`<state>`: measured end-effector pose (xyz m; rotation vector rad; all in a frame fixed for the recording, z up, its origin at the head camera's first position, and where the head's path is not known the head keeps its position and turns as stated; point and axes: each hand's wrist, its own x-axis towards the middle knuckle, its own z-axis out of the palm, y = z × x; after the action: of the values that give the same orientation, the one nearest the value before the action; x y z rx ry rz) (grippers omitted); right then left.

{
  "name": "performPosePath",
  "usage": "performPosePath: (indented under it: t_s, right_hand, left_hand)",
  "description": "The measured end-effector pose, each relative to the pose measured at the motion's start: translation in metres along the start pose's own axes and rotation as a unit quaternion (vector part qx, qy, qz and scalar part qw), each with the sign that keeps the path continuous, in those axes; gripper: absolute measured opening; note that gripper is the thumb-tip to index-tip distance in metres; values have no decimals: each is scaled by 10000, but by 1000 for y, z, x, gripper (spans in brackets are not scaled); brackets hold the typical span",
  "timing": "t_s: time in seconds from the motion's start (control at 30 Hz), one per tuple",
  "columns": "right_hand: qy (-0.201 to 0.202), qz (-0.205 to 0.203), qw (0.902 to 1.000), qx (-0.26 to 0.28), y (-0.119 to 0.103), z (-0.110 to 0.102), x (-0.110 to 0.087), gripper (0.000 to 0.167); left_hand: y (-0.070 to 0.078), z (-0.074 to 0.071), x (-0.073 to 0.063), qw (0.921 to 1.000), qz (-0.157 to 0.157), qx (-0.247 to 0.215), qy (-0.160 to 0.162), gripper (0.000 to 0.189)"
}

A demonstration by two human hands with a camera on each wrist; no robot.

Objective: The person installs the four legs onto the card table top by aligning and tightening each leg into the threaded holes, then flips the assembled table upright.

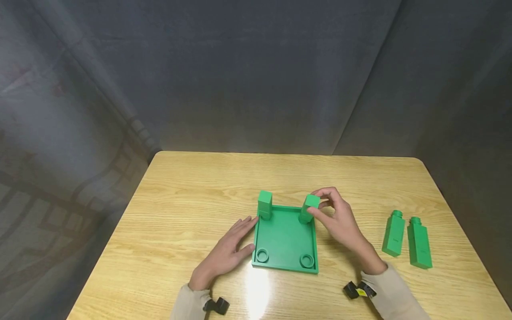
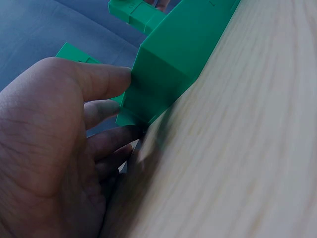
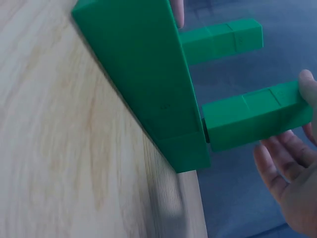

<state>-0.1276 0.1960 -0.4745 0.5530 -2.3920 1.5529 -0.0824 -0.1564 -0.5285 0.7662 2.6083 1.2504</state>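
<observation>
Green tray lying between the left and right edges of a wooden tabletop, left hand touching its left edge, fingers extended, right hand gripping a green post at its far-right corner — thin gap beneath — second post upright far-left, two loose posts near the tabletop's right edge.

Two green posts stand upright on a green tray.

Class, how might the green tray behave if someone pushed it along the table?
The green tray would probably slide rather than roll, lying flat on the table. It looks stiff, given its straight edges. Tipping seems unlikely, as it is broad and low.
</observation>
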Motion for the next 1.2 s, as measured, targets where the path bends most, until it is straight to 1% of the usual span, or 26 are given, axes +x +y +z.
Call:
performPosePath:
  t_s: [0.1, 0.2, 0.27, 0.37, 0.47, 0.6, 0.67, 0.9, 1.07, 1.2]
  right_hand:
    - [-62, -22, 10000, -70, 0, 0, -1, 43]
    - [-306, -216, 9993, 30, 1, -3, -2, 52]
    - [-510, -360, 9979, 188, 2, -6, -1, 57]
    - [-737, -507, 9953, 373, 2, -10, 0, 57]
    - [-795, -551, 9946, 379, 1, -13, 2, 55]
    - [-775, -567, 9950, 291, 3, -14, 2, 47]
    - [-741, -502, 9956, 284, 3, -14, 2, 45]
    - [-339, -131, 9989, 281, 1, -9, 2, 34]
    - [-224, -73, 9996, 164, 0, -7, 2, 36]
    - [-437, -268, 9985, 190, 3, -9, 1, 45]
  left_hand:
    - [0, 0, 0, 10000, -15, 12, -5, 69]
    - [-1, 1, 0, 10000, -21, 34, -9, 69]
    - [-1, 1, 0, 10000, -19, 38, -11, 69]
    - [-1, 1, 0, 10000, -20, 48, -19, 69]
    - [-1, 0, 0, 10000, -17, 62, -12, 70]
    - [-1, 0, 0, 10000, -17, 69, 11, 70]
    - [0, 0, 0, 10000, -23, 53, 10, 70]
    - [-1, 1, 0, 10000, -37, 48, 31, 69]
    - [0, 0, 0, 10000, -50, 23, 26, 69]
    - [0, 0, 0, 10000, -62, 14, 13, 69]
